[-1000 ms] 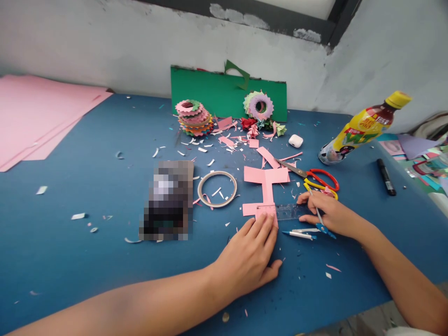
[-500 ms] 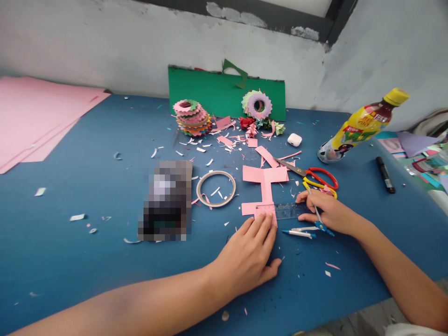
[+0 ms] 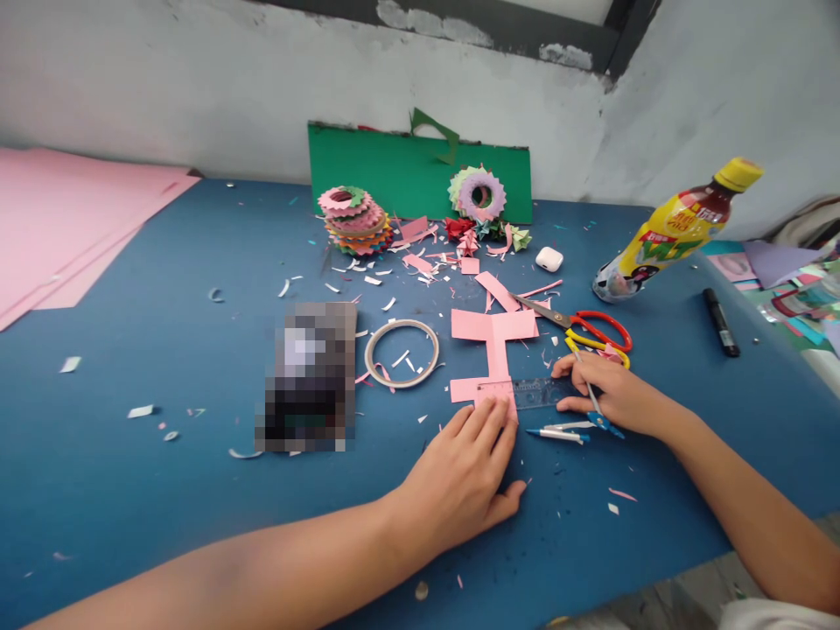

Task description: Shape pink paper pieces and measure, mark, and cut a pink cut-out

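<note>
A pink cut-out paper piece (image 3: 497,350), wide at both ends with a narrow middle, lies on the blue table. My left hand (image 3: 459,455) rests on its lower end, fingers stretched out flat. A clear ruler (image 3: 535,393) lies across that lower end. My right hand (image 3: 607,389) pinches the ruler's right end between thumb and fingers. A slim blue-and-white tool, apparently a drawing compass (image 3: 600,424), has one thin part passing up across the right hand; whether the hand grips it is unclear. A blue-and-white pen-like part (image 3: 557,435) lies below the ruler.
Scissors (image 3: 600,319) with red and yellow handles lie beyond my right hand. A tape roll (image 3: 367,354) and a blurred-out phone-like object (image 3: 308,376) are to the left. Behind stand paper rings (image 3: 358,223), a green board (image 3: 387,166) and a bottle (image 3: 675,232). Paper scraps are scattered about.
The whole view has shifted slightly, with things appearing a little further left. Both hands, the ruler and the pink paper keep the same arrangement.
</note>
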Tool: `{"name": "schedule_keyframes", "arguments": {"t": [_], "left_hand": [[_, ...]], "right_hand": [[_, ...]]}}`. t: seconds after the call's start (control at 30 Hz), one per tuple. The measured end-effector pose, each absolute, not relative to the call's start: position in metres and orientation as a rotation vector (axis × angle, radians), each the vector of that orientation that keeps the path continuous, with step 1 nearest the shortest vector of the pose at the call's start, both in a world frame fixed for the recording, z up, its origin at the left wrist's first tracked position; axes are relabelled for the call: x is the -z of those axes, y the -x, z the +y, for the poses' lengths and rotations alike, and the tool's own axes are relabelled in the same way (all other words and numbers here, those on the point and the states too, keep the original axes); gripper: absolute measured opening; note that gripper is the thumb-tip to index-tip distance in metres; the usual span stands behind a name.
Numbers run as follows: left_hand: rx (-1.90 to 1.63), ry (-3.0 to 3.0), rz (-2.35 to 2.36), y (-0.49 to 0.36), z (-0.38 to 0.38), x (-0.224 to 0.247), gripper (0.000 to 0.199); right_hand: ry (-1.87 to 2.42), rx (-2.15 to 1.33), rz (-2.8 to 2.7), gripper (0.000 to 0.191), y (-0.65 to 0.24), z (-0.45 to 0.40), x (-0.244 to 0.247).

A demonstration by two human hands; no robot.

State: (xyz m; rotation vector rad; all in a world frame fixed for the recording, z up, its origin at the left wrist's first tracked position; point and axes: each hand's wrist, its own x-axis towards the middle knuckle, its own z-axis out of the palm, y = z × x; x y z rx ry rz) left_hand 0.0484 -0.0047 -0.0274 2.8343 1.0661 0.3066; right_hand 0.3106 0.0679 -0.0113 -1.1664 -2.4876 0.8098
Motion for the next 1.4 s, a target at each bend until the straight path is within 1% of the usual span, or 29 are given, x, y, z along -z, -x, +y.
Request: {"name": "schedule_keyframes", "arguments": {"t": [0.2,0.23,0.37,0.43,0.53,0.63,0.83,1.03,1.2,1.3,1.33,1.4], "left_hand": [[-0.302,-2.774,1.123,-0.051,-0.003,0.021,0.059],[-0.313,-2.772,1.129,-0.052,-0.003,0.021,0.06],[-0.342,-2.799,1.119,-0.052,-0.002,0.025,0.065],[-0.345,-2.821,1.103,-0.051,-0.002,0.027,0.066],[-0.352,-2.831,1.086,-0.05,-0.002,0.028,0.064],[-0.363,-2.822,1.084,-0.05,-0.001,0.028,0.063],[-0.374,-2.824,1.085,-0.05,0.0,0.027,0.062],[-0.413,-2.901,1.036,-0.048,0.0,0.03,0.06],[-0.44,-2.956,1.022,-0.048,0.002,0.032,0.06],[-0.444,-2.96,1.023,-0.048,0.002,0.031,0.06],[-0.447,-2.96,1.026,-0.048,0.002,0.031,0.06],[-0.449,-2.956,1.034,-0.048,0.002,0.031,0.06]], "right_hand": [[1.177,-0.896,-2.348,0.032,-0.308,0.069,0.01],[1.202,-0.909,-2.292,0.036,-0.305,0.07,0.009],[1.292,-0.945,-2.125,0.065,-0.281,0.076,0.009],[1.299,-0.935,-2.075,0.071,-0.262,0.081,0.01],[1.313,-0.97,-1.989,0.066,-0.234,0.088,0.012],[1.161,-1.026,-1.998,0.061,-0.211,0.091,0.016],[1.055,-0.948,-2.13,0.056,-0.201,0.09,0.021],[1.117,-0.878,-2.213,0.048,-0.237,0.084,0.018],[1.22,-0.819,-2.206,0.047,-0.282,0.073,0.016],[1.175,-0.728,-2.288,0.031,-0.299,0.075,0.015],[1.123,-0.712,-2.343,0.03,-0.302,0.077,0.016],[1.028,-0.715,-2.452,0.037,-0.305,0.081,0.019]]}}
